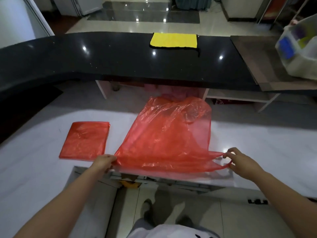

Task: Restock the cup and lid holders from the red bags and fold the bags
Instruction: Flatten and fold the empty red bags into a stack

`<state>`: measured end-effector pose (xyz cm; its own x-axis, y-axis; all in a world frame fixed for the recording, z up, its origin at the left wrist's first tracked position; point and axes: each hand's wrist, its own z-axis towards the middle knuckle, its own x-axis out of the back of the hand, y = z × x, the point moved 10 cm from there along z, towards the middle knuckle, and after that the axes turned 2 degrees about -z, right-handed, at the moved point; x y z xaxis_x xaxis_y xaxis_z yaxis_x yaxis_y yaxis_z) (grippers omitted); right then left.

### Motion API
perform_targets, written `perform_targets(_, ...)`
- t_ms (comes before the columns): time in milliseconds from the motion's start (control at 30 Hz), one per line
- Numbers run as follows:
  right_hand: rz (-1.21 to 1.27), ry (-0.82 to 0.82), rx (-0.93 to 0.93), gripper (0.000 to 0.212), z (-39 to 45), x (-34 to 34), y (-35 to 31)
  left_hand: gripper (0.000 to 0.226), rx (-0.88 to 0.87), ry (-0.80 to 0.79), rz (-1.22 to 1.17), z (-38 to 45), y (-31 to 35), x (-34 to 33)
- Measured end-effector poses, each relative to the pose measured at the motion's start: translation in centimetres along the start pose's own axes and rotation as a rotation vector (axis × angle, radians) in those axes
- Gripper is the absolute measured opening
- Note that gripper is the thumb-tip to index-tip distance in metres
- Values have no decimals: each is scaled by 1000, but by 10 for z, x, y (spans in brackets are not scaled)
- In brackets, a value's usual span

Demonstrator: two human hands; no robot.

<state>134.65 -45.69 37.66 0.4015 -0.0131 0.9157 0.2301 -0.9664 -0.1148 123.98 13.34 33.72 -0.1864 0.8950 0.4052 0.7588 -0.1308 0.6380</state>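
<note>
The thin red bag was the likely trouble: stretched taut between two hands, it could tear at the handle loop, or trap air and billow so that any fold came out crooked; a slip at either side would let it slide off the near edge of the white bench. It lay spread on the bench at the centre of the view, its crumpled far end towards 12 o'clock and its near edge along the bench rim. The left hand gripped the bag's near corner at 9 o'clock of the bag, its fingers curled round the plastic. The right hand pinched the stretched handle at 3 o'clock, its fingers closed on the strip. A folded bag already lay flat at 9 o'clock, just beside the left hand, apart from the open one. A yellow cloth sat on the black counter at 12 o'clock, well apart.
</note>
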Motion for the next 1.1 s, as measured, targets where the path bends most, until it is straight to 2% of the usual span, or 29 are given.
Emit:
perform_targets(67, -74, -30, 38, 20, -6, -6, -1, 20, -29, -45, 70, 1, 4, -1)
perform_targets(133, -88, -51, 27, 15, -11, -8, 2, 20, -54, -63, 109, 1, 8, -2)
perform_targets(333, 19, -62, 41, 22, -24, -9, 0, 21, -72, -45, 102, 6, 9, -2)
perform_targets(500, 145, -43, 47, 11, -28, 1, 2, 23, -45, -41, 14, 13, 2, -1)
perform_targets(633, 256, -15, -26, 12, -27, 7, 12, 19, -20, -5, -83, 18, 3, 4)
perform_targets(733, 369, -8, -132, 23, -28, 7, 31, 15, -15, 75, -147, 23, 1, 17)
perform_targets(900, 481, -156, -222, 27, -35, -18, 47, 16, 33, 59, -97, 17, -9, 1)
perform_targets(1033, 515, -330, -244, 19, -45, -37, 52, 24, -21, 9, 173, 8, -9, -7)
perform_targets(1100, 571, -456, -285, 7, -55, -45, 54, 24, -43, -40, 304, 3, -6, -6)
